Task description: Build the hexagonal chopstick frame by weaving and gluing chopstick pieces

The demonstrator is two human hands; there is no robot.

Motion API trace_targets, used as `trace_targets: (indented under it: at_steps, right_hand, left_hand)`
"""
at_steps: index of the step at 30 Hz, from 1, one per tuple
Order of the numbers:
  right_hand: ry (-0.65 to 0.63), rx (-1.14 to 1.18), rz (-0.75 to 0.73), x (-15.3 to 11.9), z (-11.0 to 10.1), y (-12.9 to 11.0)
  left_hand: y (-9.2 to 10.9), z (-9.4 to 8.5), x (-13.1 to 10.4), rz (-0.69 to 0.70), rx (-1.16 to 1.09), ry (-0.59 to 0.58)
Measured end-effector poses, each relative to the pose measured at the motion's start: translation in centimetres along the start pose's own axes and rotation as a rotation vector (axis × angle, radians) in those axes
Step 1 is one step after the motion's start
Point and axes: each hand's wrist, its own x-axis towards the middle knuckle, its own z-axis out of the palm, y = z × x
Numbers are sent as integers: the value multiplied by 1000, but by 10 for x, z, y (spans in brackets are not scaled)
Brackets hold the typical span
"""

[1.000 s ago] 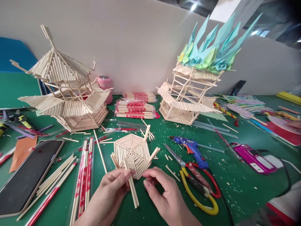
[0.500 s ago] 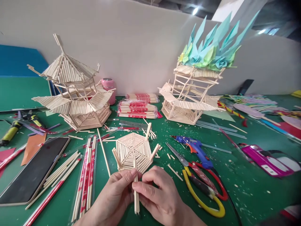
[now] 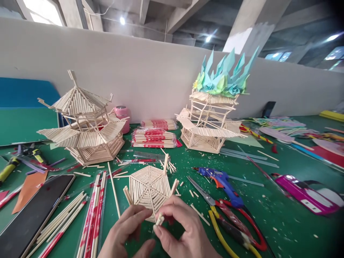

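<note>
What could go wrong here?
The right hand pinches the stick bundle between thumb and fingers; it might twist or slip.
The left hand is close to a corner post of the hexagonal stick base and could knock it.
The scissors lie near the glue gun; grabbing one could shift the other.

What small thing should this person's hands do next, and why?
Probably bring the left hand in to steady the short stick bundle: only the right hand pinches it, while the left is open close by. The flat stick base lies just beyond, with posts rising at some corners, so a steadier grip might help align the bundle.
</note>
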Motion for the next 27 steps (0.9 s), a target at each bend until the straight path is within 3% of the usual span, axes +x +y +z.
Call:
trace_targets:
  at_steps: [4, 12, 21, 27]
  right_hand:
    - [-1, 24, 50, 3, 4, 4]
    - [-37, 71, 84, 5, 1, 6]
    - [15, 140, 164, -2, -5, 12]
    - [24, 189, 163, -9, -4, 16]
  left_hand:
    - [8, 3, 16, 112, 97, -44]
    - [10, 1, 33, 100, 149, -167]
    - [11, -1, 37, 115, 110, -15]
    - [6, 7, 30, 350, 167, 58]
